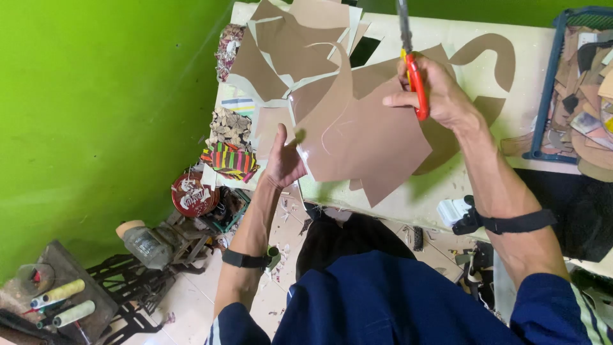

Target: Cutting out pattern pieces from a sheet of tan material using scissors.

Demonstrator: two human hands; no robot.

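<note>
Brown, glossy sheet material [357, 137] is held up over the near edge of the pale tabletop [530, 57], its long side slanting from lower right up toward the far left corner, where one strip curls upward. The left hand [283, 160] grips the sheet's left edge, thumb on top and fingers folded beneath, pinching it firmly. The right hand [440, 96] is wrapped around the red handles of a pair of scissors [412, 61], fingers curled through the loops; the blades point straight away from the person, toward the far edge of the tabletop, their tips running out of view. More brown offcuts [287, 38] lie piled at the far left corner. A blue tray of scraps [552, 83] sits at the right edge, well apart from both hands.
</note>
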